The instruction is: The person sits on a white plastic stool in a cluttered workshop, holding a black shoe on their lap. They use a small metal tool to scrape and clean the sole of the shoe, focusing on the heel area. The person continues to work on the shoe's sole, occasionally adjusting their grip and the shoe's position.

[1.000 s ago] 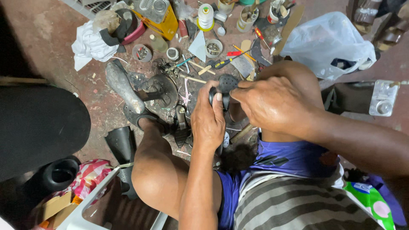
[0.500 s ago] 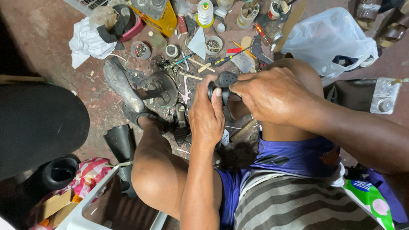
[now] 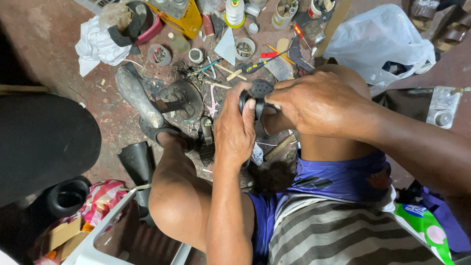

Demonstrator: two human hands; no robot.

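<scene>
The head camera, the only view, looks straight down on a seated person's bare knees and a cluttered reddish-brown concrete floor (image 3: 59, 44). Both hands meet just above the right knee. The left hand (image 3: 234, 128) closes around a small black rubber sole piece with a dotted tread (image 3: 259, 93), thumb pressed against its near edge. The right hand (image 3: 314, 104) comes in from the other side, fingers folded over the same piece, so the two hands touch and clamp it between them. What exactly the right fingertips pinch is hidden, possibly a thin edge or a thread.

To do this step well, the left hand's grip should stay firm and low while the right hand works in short, controlled motions, keeping the piece braced close to the knee.

Beyond the hands lie a grey metal shoe last (image 3: 138, 100), a red-handled screwdriver (image 3: 269, 54), a spool of pale thread (image 3: 234, 11), a yellow metal can (image 3: 184, 14), a white crumpled cloth (image 3: 95, 46) and a white plastic bag (image 3: 378, 39).
</scene>
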